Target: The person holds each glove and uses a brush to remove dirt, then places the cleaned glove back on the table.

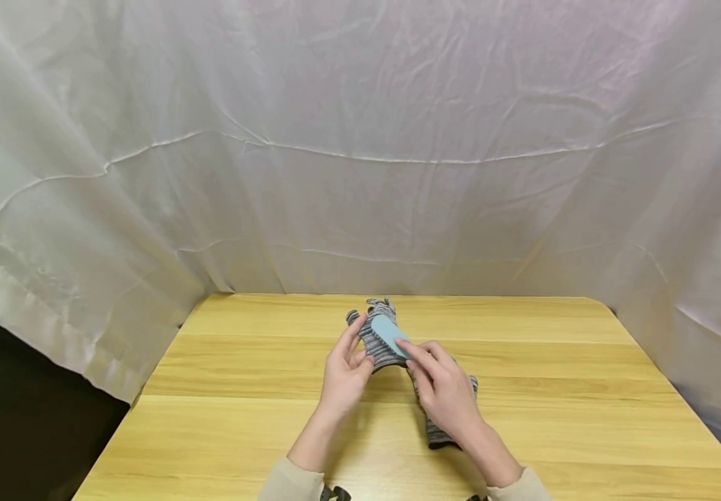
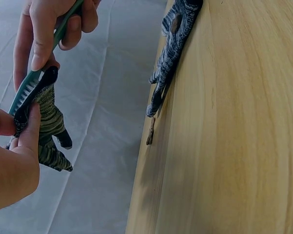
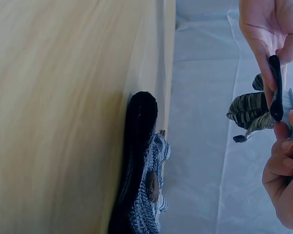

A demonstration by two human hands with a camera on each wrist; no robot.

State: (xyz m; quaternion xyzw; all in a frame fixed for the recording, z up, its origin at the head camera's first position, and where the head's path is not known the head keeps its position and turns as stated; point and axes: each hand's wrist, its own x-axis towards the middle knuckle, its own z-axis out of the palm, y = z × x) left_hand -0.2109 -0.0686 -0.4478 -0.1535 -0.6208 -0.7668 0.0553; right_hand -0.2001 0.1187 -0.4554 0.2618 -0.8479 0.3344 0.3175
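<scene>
A grey-and-black knitted glove (image 1: 381, 351) is raised above the table, its dark cuff toward the person. My left hand (image 1: 343, 379) pinches the cuff between thumb and fingers, plainly seen in the left wrist view. In my right hand (image 1: 449, 393) is a pale blue-green brush (image 1: 388, 332), held by its handle with a finger along its back. White bristles (image 2: 27, 95) face the glove's cuff and appear to touch it. Beneath the right hand, a second matching glove (image 1: 438, 433) lies on the table; the wrist views show a brown patch (image 3: 152, 186) on it.
The wooden table (image 1: 235, 431) spans the area below the hands. Pale cloth curtains (image 1: 360, 209) hang behind and at both sides. A small brown twig-like piece (image 2: 150, 131) is on the table beyond the lying glove's fingertips.
</scene>
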